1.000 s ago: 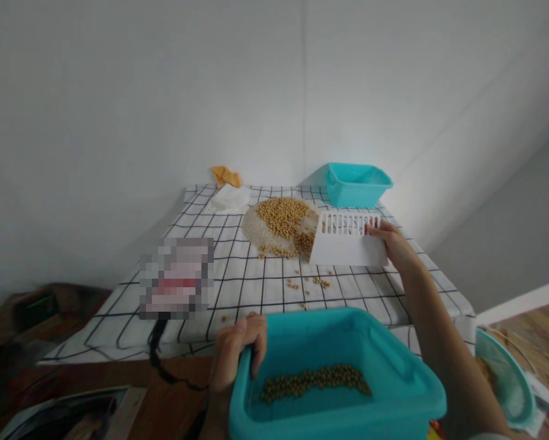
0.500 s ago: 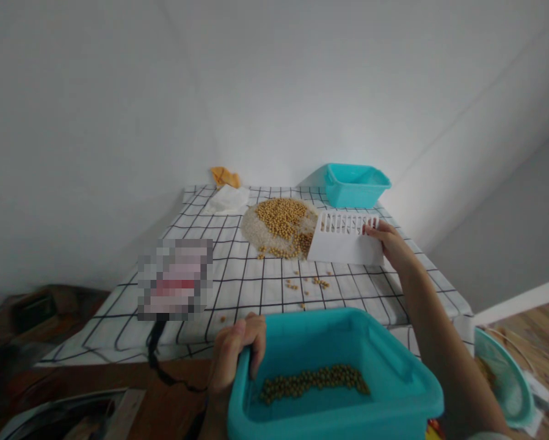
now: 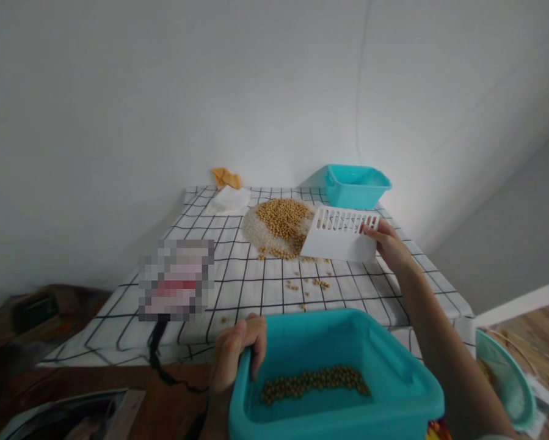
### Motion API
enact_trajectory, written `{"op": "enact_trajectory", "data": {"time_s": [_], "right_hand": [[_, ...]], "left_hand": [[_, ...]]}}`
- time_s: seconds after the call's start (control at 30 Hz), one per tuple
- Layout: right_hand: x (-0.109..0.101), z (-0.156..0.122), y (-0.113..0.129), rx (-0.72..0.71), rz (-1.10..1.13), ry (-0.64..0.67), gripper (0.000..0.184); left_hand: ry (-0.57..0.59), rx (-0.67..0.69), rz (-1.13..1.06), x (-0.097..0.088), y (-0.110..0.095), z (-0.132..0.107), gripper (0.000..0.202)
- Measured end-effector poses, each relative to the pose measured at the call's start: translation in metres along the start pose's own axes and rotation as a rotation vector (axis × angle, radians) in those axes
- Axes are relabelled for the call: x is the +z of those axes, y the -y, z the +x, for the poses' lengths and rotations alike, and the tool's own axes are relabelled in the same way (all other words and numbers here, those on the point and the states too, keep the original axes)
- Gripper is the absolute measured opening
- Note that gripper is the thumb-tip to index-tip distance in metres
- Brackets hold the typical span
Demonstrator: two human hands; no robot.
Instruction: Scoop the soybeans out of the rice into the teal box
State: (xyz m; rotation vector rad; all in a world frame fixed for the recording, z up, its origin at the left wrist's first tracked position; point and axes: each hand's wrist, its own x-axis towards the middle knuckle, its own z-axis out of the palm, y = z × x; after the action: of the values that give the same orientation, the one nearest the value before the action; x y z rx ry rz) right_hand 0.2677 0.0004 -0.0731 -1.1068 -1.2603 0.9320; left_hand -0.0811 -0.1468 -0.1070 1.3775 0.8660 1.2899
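Left hand point(image 3: 236, 355): our grip is closed over the rim of the teal tub point(image 3: 393, 391) at the bench's near edge.
Right hand point(image 3: 386, 243): our grip pinches the white slotted scoop point(image 3: 339, 234), tilted against the soybean pile point(image 3: 283, 221) mid-bench, toward the far edge.
Tub: soybeans inside.

Head-worn camera looks forward and down across a checked table point(image 3: 256, 287), its far edge mid-frame, wall above.

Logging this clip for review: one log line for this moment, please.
left hand: grips near teal tub rim | right hand: holds white slotted scoop at soybean pile | tub: holds beans
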Motion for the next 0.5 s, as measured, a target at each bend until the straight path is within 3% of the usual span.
{"op": "enact_trajectory", "data": {"time_s": [0.17,0.5], "right_hand": [[0.0032,-0.0011,0.0001,-0.01,-0.047,0.002,0.028],[0.0036,-0.0019,0.0007,-0.03,-0.063,0.016,0.027]], "left_hand": [[-0.007,-0.04,0.074,-0.0009,-0.0034,0.0003,0.068],[-0.013,-0.028,-0.011,0.0003,-0.0026,0.0004,0.067]]}}
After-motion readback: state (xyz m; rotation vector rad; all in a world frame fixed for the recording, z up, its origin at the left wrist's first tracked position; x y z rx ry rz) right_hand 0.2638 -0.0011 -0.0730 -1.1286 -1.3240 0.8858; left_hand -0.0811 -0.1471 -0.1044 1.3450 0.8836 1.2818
